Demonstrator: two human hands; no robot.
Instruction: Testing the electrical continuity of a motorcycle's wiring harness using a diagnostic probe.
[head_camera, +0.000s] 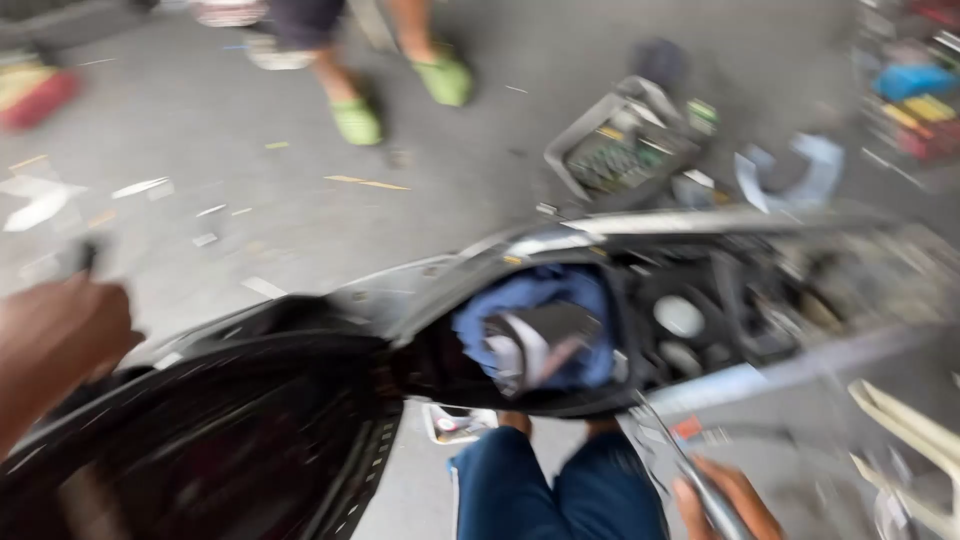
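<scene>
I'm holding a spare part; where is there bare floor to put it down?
Bare floor lies upper left, between the green shoes and the scooter. The right side is crowded: a tool tray, loose panels and shelves.

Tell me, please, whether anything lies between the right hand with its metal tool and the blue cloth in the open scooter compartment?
Nothing visible blocks it. The right hand holds the metal tool just below the compartment's dark rim; the blue cloth lies beyond. The picture is blurred.
</scene>
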